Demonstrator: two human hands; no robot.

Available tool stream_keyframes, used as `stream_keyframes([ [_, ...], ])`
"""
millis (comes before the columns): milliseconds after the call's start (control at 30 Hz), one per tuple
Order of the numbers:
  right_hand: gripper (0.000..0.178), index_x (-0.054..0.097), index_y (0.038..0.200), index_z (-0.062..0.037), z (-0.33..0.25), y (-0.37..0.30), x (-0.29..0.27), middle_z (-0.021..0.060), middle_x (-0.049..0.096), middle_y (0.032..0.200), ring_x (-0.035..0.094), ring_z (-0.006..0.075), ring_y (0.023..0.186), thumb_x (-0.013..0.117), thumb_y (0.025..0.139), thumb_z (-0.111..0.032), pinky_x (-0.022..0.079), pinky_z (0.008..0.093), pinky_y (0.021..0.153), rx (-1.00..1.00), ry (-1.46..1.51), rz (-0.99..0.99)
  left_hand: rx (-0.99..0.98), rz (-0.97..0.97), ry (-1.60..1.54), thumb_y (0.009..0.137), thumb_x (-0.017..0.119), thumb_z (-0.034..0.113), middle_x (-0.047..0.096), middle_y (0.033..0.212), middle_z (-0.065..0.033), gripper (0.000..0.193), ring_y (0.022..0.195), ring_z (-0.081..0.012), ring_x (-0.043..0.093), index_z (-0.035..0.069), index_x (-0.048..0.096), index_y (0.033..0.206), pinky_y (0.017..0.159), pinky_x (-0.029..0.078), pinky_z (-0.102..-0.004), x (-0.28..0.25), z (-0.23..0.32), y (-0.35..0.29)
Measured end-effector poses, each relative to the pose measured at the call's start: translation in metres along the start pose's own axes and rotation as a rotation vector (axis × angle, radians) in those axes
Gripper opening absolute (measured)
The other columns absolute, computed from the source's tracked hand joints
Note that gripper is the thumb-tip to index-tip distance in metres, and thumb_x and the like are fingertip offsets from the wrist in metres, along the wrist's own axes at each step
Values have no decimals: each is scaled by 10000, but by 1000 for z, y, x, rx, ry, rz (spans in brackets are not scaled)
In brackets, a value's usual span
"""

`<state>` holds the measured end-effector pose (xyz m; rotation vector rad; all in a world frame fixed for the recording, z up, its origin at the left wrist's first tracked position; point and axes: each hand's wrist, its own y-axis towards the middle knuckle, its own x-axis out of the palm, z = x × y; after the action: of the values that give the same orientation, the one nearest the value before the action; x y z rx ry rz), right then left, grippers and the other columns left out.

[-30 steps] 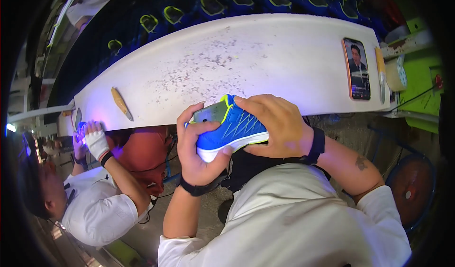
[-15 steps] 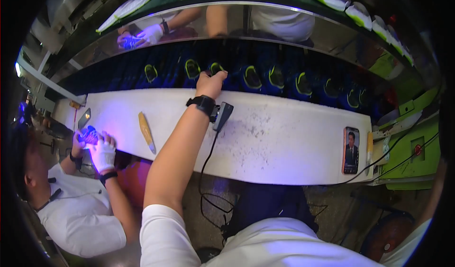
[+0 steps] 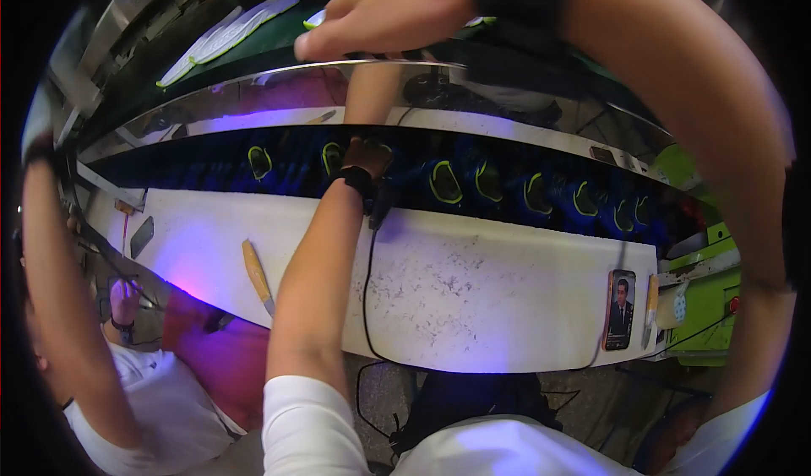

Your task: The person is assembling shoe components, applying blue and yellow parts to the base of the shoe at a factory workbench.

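My left hand [image 3: 369, 157] reaches into the row of dark blue shoes with yellow-green collars, its fingers closed on one shoe and deep in shadow. A black strap with a small dark device and cable is on that wrist. My right hand [image 3: 397, 11] is raised across the top of the view, over the upper shelf's edge, its thumb apart from the fingers. Part of that hand runs out of the picture. Beyond the thumb shows a bit of a white sole with a yellow-green rim [image 3: 313, 20]. More shoes [image 3: 445, 182] stand to the right of my left hand.
On the white bench [image 3: 473, 307] lie a yellow-handled knife [image 3: 255, 272], a dark phone [image 3: 142, 236] and a lit phone [image 3: 621, 310]. Another knife [image 3: 650, 311] is by the green machine [image 3: 705, 307]. White soles [image 3: 245, 28] line the upper shelf. A co-worker [image 3: 160, 391] sits at left.
My right arm has swung up over the upper shelf. My left hand stays at the shoe row. The co-worker's arms have moved, and the blue shoe they held is out of sight. The view has tilted upward.
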<state>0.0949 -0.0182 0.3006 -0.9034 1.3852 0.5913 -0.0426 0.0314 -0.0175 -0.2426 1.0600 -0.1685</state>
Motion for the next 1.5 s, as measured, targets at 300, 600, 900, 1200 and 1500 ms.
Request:
stream_keyframes([
  [300, 687, 730, 979, 20, 12, 104, -2, 189, 712, 936, 686, 315, 903, 602, 850, -642, 539, 412, 808, -53, -203, 190, 804, -364, -302, 722, 590, -55, 562, 1378, -188, 664, 1263, -370, 553, 68, 528, 1372, 1069, 448, -397, 10, 50, -218],
  [600, 248, 739, 969, -44, -28, -179, 71, 163, 725, 862, 707, 314, 756, 680, 749, -144, 560, 376, 688, -355, 73, 1192, 991, 78, 56, 725, 680, 84, 508, 1381, -205, 621, 1261, -427, 462, 43, 543, 1329, 1138, 279, -616, 78, 95, -321],
  [900, 332, 447, 1213, -40, -84, -353, 324, 69, 561, 1090, 568, 113, 982, 622, 934, 5, 473, 273, 898, 463, 1414, 1123, 790, 253, 411, 694, 772, 168, 629, 886, -136, 381, 920, -361, 605, 36, 569, 989, 1164, 267, -542, 94, 130, -249],
  [1200, 153, 623, 994, 9, -100, -346, 326, 130, 638, 1157, 605, 188, 1115, 684, 934, -118, 474, 324, 963, 274, 1650, 948, 744, -98, -813, 791, 754, 188, 614, 1226, -178, 522, 1185, -297, 586, 14, 528, 1228, 1155, 310, -498, 99, 147, -323],
  [1500, 250, 636, 884, -5, -104, -358, 331, 200, 554, 1345, 573, 242, 1193, 739, 905, -231, 455, 353, 984, 138, 1459, 880, 444, 215, -1006, 775, 804, 223, 494, 1306, -146, 439, 1041, -222, 579, 22, 568, 1085, 917, 467, -340, 122, 164, -398],
])
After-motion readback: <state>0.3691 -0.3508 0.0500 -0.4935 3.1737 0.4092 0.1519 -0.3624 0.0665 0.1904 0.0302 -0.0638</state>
